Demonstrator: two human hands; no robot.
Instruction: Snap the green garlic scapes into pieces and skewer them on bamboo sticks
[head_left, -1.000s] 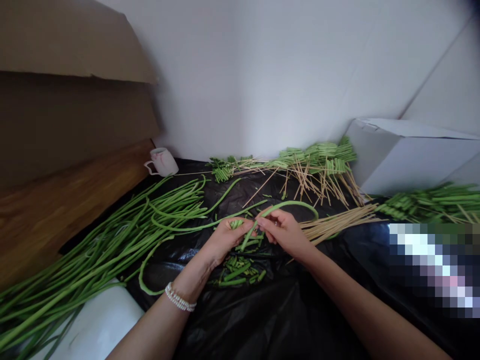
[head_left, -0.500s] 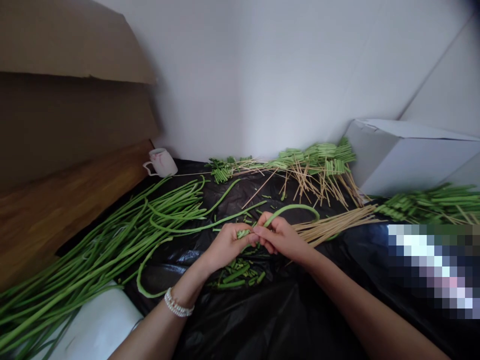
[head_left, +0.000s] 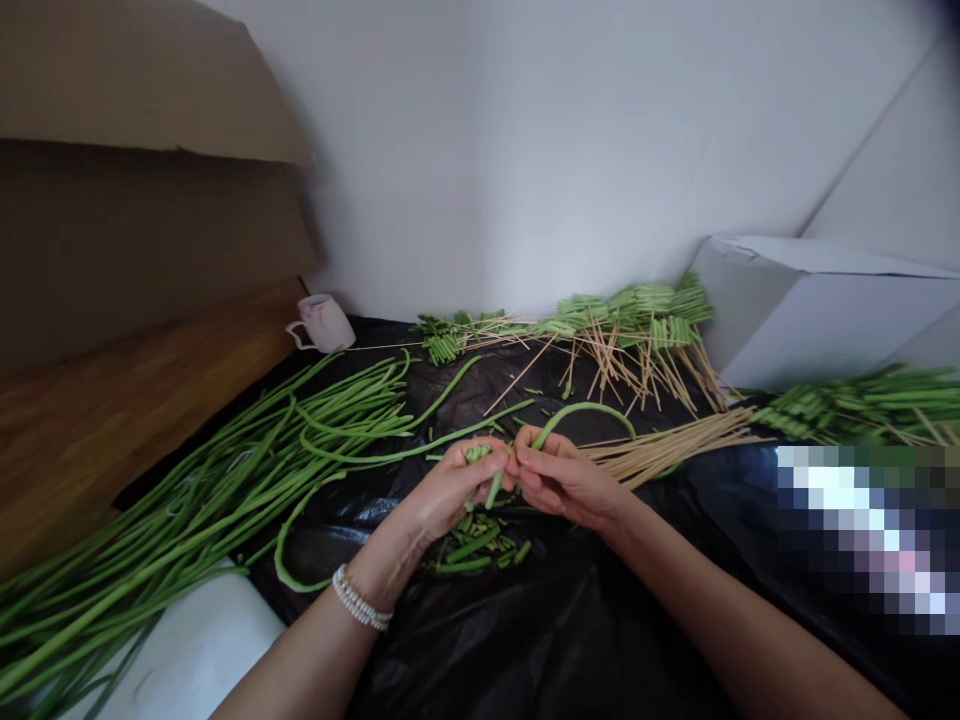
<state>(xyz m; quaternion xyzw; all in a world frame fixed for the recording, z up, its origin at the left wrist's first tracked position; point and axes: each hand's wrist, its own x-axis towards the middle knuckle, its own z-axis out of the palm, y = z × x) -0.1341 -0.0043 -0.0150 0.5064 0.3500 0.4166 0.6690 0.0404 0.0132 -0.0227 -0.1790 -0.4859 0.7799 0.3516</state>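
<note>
My left hand [head_left: 469, 480] is closed around several short green bean pieces [head_left: 478, 455], with one piece sticking out below the fingers. Touching it at the fingertips, my right hand [head_left: 562, 478] pinches a long bean [head_left: 589, 408] that arches up and away to the right. Below the hands lies a heap of short bean bits [head_left: 480, 545] on the black plastic sheet [head_left: 510, 640]. Whole long beans [head_left: 247, 500] spread across the left side. Just right of my right hand is a bundle of thin wooden skewers [head_left: 667, 447].
Skewered bean pieces [head_left: 637, 305] are piled along the wall, and more skewered beans [head_left: 862, 400] lie at the right. A white mug [head_left: 328, 325] stands back left beside a cardboard box [head_left: 150, 200]. A white box [head_left: 795, 310] stands right. A white object [head_left: 202, 650] sits front left.
My left hand has turned, so the short pieces in it show more and one now points down. My right hand stays on the long bean, its fingers slightly shifted.
</note>
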